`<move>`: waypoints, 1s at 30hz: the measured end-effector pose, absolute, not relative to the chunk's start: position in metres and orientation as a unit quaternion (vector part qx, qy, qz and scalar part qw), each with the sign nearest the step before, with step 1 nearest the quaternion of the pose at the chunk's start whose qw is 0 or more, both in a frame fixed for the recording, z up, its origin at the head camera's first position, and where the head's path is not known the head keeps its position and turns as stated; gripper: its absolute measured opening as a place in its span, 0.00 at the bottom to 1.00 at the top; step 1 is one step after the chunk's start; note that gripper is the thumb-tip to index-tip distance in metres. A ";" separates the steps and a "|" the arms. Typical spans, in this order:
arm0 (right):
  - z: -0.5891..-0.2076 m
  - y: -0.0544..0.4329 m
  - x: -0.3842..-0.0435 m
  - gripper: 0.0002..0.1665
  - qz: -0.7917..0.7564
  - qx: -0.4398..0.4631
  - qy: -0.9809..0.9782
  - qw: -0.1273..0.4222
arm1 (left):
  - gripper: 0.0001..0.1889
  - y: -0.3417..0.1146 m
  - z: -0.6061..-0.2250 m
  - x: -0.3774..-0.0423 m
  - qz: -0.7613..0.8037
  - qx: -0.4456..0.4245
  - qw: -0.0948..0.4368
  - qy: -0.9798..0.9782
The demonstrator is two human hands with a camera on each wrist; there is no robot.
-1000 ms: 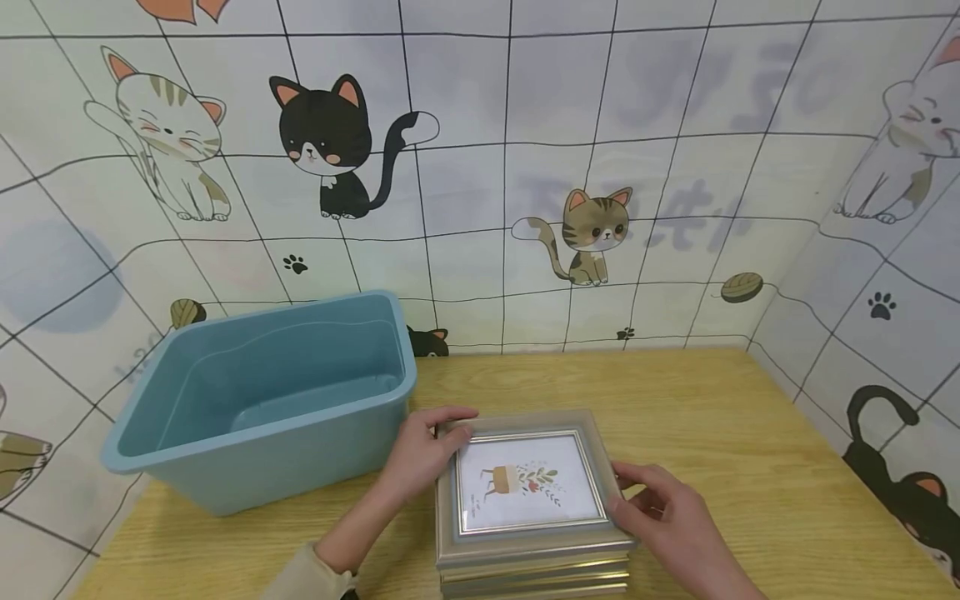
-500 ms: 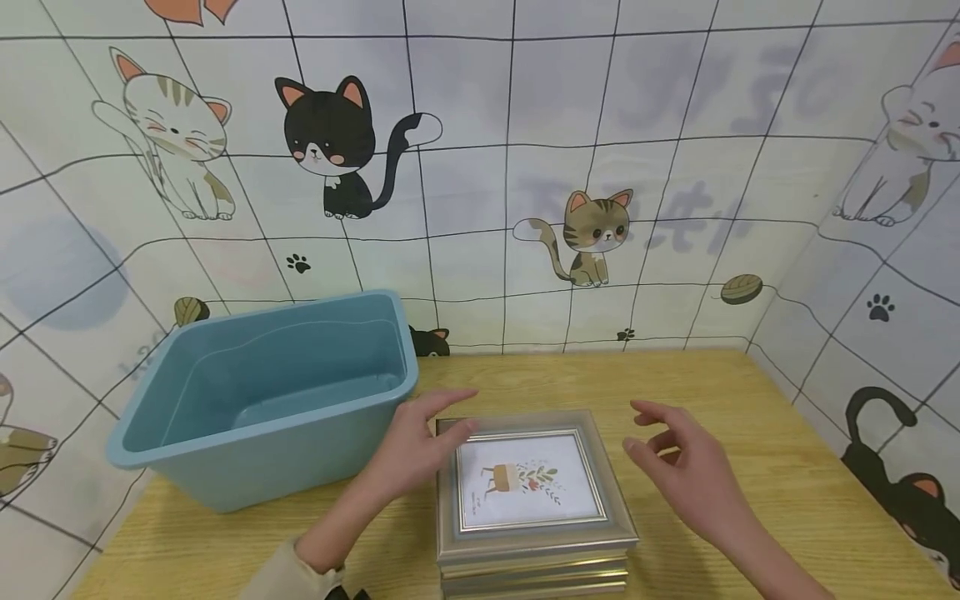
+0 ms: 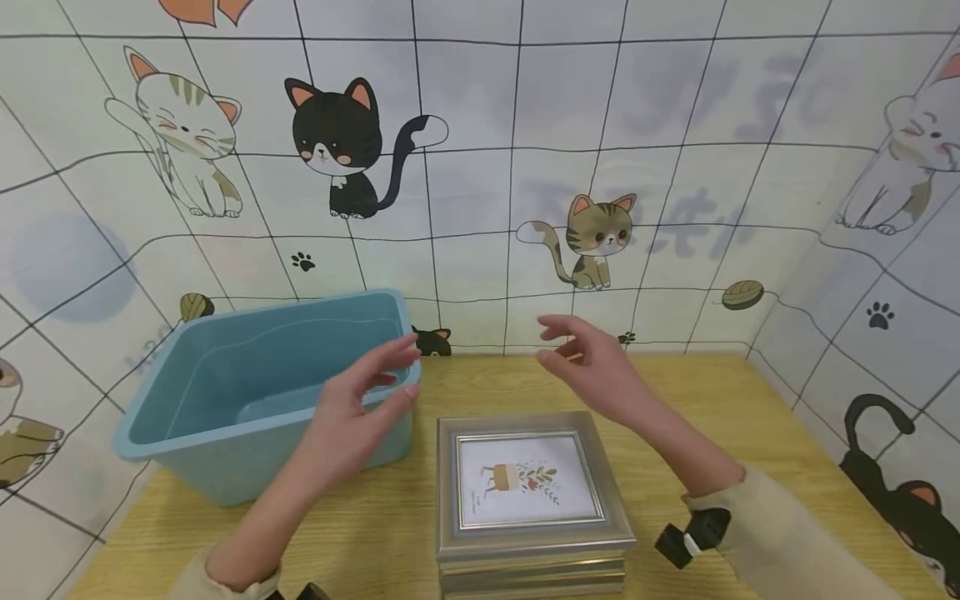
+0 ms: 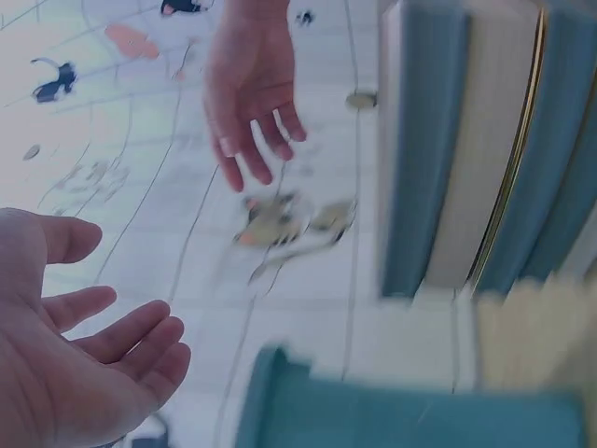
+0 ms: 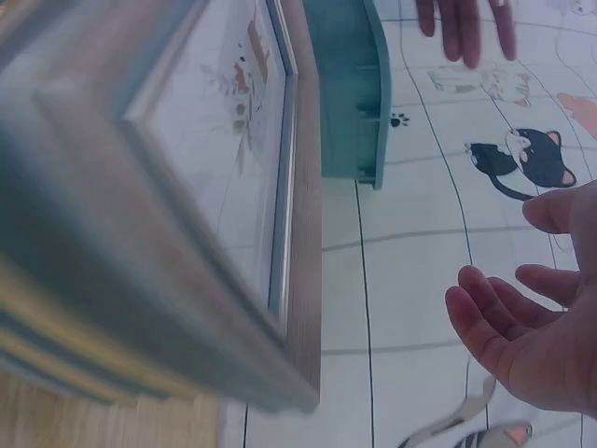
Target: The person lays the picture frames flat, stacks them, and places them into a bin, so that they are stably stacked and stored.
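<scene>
A stack of several silver-gold picture frames (image 3: 536,537) lies on the wooden table. The top one faces up and shows a print of flowers in a brown pot. My left hand (image 3: 352,421) is raised left of the stack, overlapping the bin's right rim in the head view; its fingers are relaxed and hold nothing. Behind the stack and above it hovers my right hand (image 3: 596,371), loosely bent and holding nothing. In the right wrist view the top picture frame (image 5: 303,215) fills the left side, apart from the right hand (image 5: 541,317).
A blue plastic bin (image 3: 277,437) stands at the left of the wooden table (image 3: 697,417), with nothing visible inside. A wall covering (image 3: 472,183) printed with cats and grid lines rises behind and at both sides. Beige sleeves with dark wrist cameras cover both forearms.
Both hands have let go of the stack's top picture frame and lifted away. The left hand moved left toward the bin; the right rose and moved inward. The stack stays put.
</scene>
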State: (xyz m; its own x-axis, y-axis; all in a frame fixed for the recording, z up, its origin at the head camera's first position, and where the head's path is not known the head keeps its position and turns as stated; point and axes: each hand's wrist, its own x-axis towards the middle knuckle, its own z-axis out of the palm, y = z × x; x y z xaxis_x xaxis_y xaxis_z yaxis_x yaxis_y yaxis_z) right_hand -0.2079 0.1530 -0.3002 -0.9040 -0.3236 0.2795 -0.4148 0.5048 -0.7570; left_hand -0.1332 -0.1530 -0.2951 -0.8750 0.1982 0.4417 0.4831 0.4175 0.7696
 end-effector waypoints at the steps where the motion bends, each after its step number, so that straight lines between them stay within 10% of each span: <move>1: -0.299 0.145 -0.212 0.30 0.456 0.221 -0.861 0.044 | 0.26 -0.161 -0.291 -0.132 -0.492 -0.198 0.155 -0.834; 16: -0.299 0.047 -0.241 0.38 0.434 0.303 -0.849 -0.006 | 0.29 -0.293 -0.291 -0.118 -0.307 -0.011 0.294 -0.905; 30: -0.308 -0.015 -0.244 0.44 0.287 0.345 -0.893 -0.033 | 0.43 -0.368 -0.330 -0.117 -0.245 0.061 0.187 -0.949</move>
State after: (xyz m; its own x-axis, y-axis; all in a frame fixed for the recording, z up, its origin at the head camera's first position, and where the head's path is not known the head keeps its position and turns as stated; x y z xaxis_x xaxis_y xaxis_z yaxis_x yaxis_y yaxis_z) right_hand -0.2444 -0.0154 -0.3080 -0.7599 -0.6350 0.1392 -0.5973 0.5975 -0.5350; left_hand -0.1172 -0.3684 -0.3298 -0.9226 -0.2072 0.3254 -0.0238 0.8725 0.4880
